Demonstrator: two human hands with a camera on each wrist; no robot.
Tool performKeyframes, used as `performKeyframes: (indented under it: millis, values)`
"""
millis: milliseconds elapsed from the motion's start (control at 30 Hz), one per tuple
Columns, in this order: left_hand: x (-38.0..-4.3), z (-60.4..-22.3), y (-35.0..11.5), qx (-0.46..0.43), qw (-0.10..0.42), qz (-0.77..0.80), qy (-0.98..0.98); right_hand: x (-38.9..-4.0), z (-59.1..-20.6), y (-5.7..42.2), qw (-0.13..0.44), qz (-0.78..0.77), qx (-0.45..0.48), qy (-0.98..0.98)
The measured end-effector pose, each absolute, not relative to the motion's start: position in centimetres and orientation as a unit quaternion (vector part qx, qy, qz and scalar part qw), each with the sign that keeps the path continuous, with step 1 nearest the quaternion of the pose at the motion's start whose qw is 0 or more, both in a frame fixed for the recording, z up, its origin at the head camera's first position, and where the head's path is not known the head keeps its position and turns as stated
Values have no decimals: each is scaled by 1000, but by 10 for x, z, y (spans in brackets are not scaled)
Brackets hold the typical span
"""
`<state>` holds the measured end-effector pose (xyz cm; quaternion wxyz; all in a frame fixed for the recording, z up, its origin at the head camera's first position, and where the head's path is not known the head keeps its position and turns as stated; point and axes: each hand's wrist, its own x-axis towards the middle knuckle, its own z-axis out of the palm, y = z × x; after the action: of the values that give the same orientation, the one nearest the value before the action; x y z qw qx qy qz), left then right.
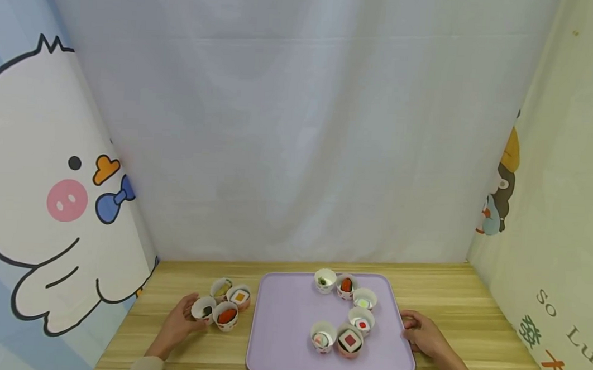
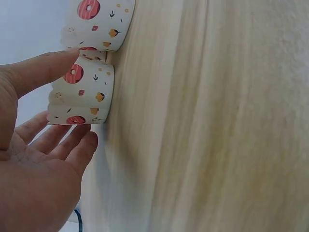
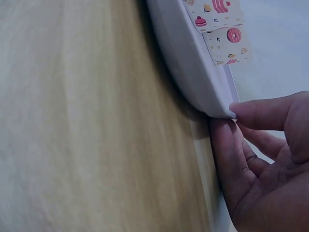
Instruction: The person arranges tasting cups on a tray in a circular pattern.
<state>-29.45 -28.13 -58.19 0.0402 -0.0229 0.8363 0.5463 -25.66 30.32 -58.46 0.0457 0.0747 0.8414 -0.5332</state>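
Note:
At the left, my left hand (image 1: 181, 321) holds a white paper baking cup (image 1: 201, 303), the thumb on one side and the fingers on the other. That cup, printed with pink donuts, stands upright on the table with something dark inside. Touching or close beside it are cups with an orange-red piece (image 1: 227, 316), a white piece with an orange square (image 1: 240, 297) and a yellow-green piece (image 1: 222, 288). To the right, my right hand (image 1: 422, 332) pinches the right edge of the lilac tray (image 1: 284, 324); the thumb (image 3: 251, 113) lies on the rim, a finger (image 3: 227, 150) below it.
Several filled cups stand on the tray's right half, including one with a dark red square (image 1: 350, 342) and one with a green piece (image 1: 325, 280). A pale curtain (image 1: 303, 152) hangs behind the wooden table (image 1: 437, 287); printed cloths flank both sides.

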Motion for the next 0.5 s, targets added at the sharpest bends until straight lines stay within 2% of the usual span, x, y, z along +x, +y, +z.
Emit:
performKeyframes:
  millis: [500]
  values:
    - [-297, -594, -280, -47, 25, 557, 829, -256, -584, 305, 51, -544, 66, 835]
